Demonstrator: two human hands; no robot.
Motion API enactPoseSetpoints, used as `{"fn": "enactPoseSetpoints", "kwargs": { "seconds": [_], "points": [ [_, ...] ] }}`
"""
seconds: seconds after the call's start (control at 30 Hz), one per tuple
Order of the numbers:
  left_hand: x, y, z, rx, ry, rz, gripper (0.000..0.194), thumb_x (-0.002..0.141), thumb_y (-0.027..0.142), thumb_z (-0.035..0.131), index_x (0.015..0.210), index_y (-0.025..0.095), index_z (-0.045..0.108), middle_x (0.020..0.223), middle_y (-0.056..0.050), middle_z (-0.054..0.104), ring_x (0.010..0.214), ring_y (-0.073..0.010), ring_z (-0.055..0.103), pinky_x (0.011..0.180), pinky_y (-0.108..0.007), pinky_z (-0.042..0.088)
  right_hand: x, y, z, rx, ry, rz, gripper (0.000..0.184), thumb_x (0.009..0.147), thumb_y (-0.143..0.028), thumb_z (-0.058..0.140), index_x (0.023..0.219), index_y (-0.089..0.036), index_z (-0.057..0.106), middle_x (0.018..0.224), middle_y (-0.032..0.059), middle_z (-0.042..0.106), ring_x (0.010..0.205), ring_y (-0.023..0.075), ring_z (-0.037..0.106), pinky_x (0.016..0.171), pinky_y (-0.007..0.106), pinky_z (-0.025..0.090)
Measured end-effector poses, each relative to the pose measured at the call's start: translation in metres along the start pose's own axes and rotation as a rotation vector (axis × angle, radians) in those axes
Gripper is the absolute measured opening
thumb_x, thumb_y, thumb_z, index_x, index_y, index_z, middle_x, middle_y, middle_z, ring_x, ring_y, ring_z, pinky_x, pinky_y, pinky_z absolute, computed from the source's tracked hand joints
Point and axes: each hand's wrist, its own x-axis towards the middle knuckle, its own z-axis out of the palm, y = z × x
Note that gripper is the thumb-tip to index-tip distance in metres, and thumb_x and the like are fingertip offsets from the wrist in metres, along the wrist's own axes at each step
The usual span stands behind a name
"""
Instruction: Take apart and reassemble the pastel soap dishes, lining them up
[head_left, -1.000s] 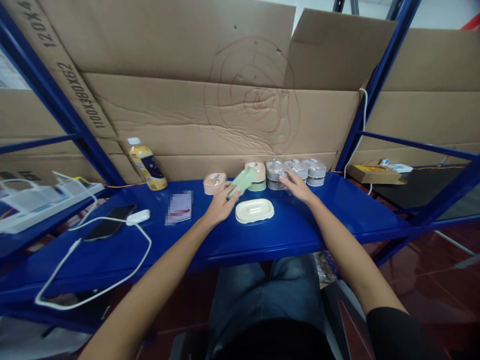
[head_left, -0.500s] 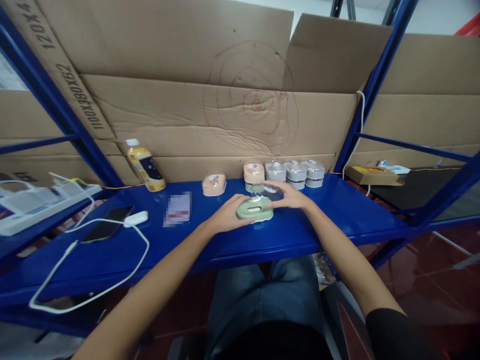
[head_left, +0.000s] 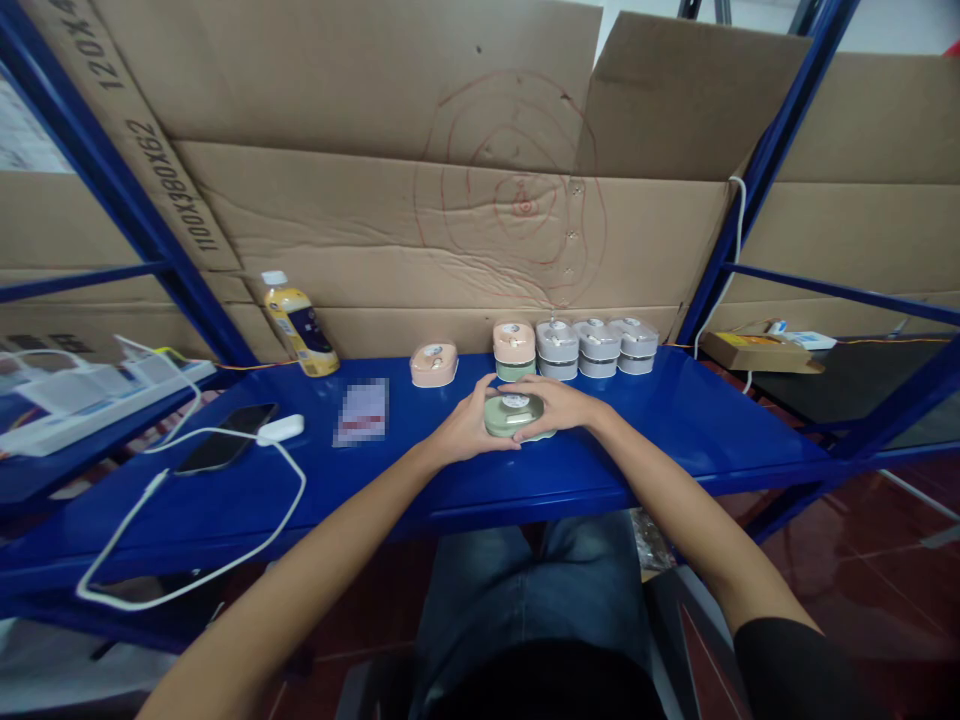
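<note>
In front of me, a small oval green box with a clear lid [head_left: 513,414] is held between both hands over the front part of the table. My left hand [head_left: 466,425] is closed around its left end, thumb at the far side and fingertips along the near edge. From the right, my right hand [head_left: 559,408] grips the other end, its fingers reaching over the lid and the front. A round white label shows through or on the lid. Some of the box's sides are covered by my fingers.
Behind stand a pink-over-green box stack [head_left: 514,350], several grey boxes [head_left: 598,347] and a single pink box [head_left: 433,365]. To the left are a yellow bottle [head_left: 301,325], a blurred packet [head_left: 361,412], a phone [head_left: 225,440] and a white cable [head_left: 225,592]. Cardboard [head_left: 337,210] walls the back.
The clear lid, held apart above the green base by my right hand, is now down on the base. My hands have come closer together around the box. The view has shifted slightly.
</note>
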Motion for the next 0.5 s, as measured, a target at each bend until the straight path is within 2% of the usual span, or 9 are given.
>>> {"fn": "enactPoseSetpoints", "kwargs": {
  "seconds": [0.1, 0.2, 0.27, 0.33, 0.4, 0.5],
  "points": [
    [0.002, -0.004, 0.000, 0.033, 0.013, 0.001, 0.130, 0.059, 0.058, 0.096, 0.161, 0.018, 0.024, 0.153, -0.023, 0.053, 0.143, -0.0423, 0.052, 0.117, -0.058, 0.045, 0.001, 0.000, 0.000, -0.003, -0.016, -0.020, 0.090, 0.072, -0.059, 0.090, 0.152, -0.035, 0.056, 0.129, 0.0079, 0.065, 0.120, 0.0322, 0.064, 0.108, 0.053, 0.051],
    [0.000, -0.005, -0.006, 0.109, -0.029, 0.053, 0.122, 0.061, 0.056, 0.096, 0.158, 0.018, 0.034, 0.159, -0.022, 0.046, 0.147, -0.0420, 0.046, 0.121, -0.056, 0.040, -0.003, 0.003, 0.004, -0.009, 0.019, 0.016, 0.096, 0.070, -0.064, 0.090, 0.153, -0.033, 0.054, 0.135, 0.0093, 0.064, 0.126, 0.0336, 0.062, 0.111, 0.054, 0.049],
    [-0.008, -0.002, -0.013, 0.158, -0.078, 0.102, 0.108, 0.070, 0.054, 0.091, 0.158, 0.020, 0.038, 0.155, -0.019, 0.050, 0.144, -0.0388, 0.050, 0.120, -0.053, 0.042, -0.007, 0.006, 0.005, -0.012, 0.062, 0.065, 0.104, 0.066, -0.067, 0.090, 0.156, -0.031, 0.051, 0.141, 0.0111, 0.060, 0.132, 0.0354, 0.059, 0.114, 0.055, 0.047],
    [-0.022, 0.003, -0.021, 0.226, -0.089, 0.121, 0.089, 0.085, 0.050, 0.079, 0.159, 0.024, 0.038, 0.148, -0.015, 0.056, 0.136, -0.0339, 0.058, 0.116, -0.049, 0.048, -0.010, 0.009, 0.006, -0.021, 0.116, 0.123, 0.113, 0.062, -0.069, 0.092, 0.157, -0.026, 0.048, 0.146, 0.0148, 0.057, 0.136, 0.0375, 0.056, 0.116, 0.056, 0.045],
    [-0.041, 0.009, -0.028, 0.345, -0.050, 0.109, 0.079, 0.093, 0.046, 0.070, 0.162, 0.026, 0.035, 0.145, -0.014, 0.055, 0.130, -0.0315, 0.062, 0.111, -0.047, 0.052, -0.011, 0.011, 0.007, -0.035, 0.161, 0.176, 0.115, 0.061, -0.067, 0.093, 0.156, -0.021, 0.049, 0.147, 0.0181, 0.055, 0.135, 0.0383, 0.056, 0.116, 0.056, 0.045],
    [-0.062, 0.019, -0.034, 0.630, 0.069, 0.086, 0.061, 0.098, 0.042, 0.064, 0.153, 0.019, 0.049, 0.140, -0.018, 0.056, 0.124, -0.0346, 0.063, 0.105, -0.048, 0.054, -0.009, 0.013, 0.009, -0.049, 0.198, 0.210, 0.101, 0.069, -0.061, 0.091, 0.152, -0.019, 0.051, 0.143, 0.0187, 0.058, 0.124, 0.0352, 0.062, 0.109, 0.055, 0.051]
  ]
}}
